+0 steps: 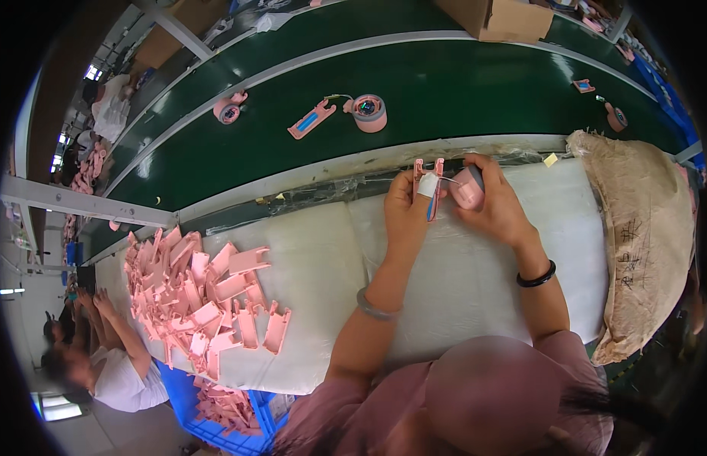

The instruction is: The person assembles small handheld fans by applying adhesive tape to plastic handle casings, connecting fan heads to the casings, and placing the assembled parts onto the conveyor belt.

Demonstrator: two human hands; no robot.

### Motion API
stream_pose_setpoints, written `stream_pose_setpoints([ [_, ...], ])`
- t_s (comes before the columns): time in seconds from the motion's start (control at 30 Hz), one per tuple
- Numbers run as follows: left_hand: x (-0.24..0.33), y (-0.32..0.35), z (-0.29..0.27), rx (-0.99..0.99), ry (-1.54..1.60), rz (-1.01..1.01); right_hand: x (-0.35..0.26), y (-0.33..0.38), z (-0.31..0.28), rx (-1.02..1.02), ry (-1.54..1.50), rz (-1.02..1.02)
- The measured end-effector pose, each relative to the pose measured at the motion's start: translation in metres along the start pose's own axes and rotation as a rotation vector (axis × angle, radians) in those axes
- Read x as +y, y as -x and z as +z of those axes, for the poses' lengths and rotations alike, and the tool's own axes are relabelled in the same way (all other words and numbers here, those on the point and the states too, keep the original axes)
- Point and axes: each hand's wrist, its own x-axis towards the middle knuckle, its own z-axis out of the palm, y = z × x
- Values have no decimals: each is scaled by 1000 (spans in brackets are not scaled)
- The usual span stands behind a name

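Note:
Over the near side of the bench, my left hand (403, 209) grips a slim pink plastic handle shell (440, 165) with a blue battery (431, 208) in it. A white wrap covers that thumb. Just to its right, my right hand (507, 207) is closed around a round pink fan head (467, 193) with a grey rim. A thin pale wire runs between the shell and the head. On the green belt ahead lies a similar fan head (370, 114), wired to a pink shell with a blue battery (311, 119).
Loose pink shells (209, 296) are heaped at left; more fill a blue crate (188, 406) below. A woven sack (643, 243) stands at right. Other wired parts (230, 109) sit on the green belt (460, 91). A cardboard box (513, 20) stands behind. Another person (125, 372) works at left.

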Motion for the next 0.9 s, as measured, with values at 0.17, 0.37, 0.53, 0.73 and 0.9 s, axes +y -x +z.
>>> stream_pose_setpoints([
  [0.17, 4, 3, 0, -38, -56, -18, 13, -1, -1, 167, 181, -234],
  [0.37, -1, 2, -2, -14, -77, -11, 17, -6, 2, 241, 183, -367],
  [0.53, 5, 3, 2, -20, -76, -7, 16, -4, -5, 213, 190, -373],
  [0.73, 3, 4, 6, 13, -92, 11, 16, -2, -6, 261, 87, -326],
  [0.9, 3, 4, 6, 23, -81, -67, 20, -2, -3, 275, 103, -343],
])
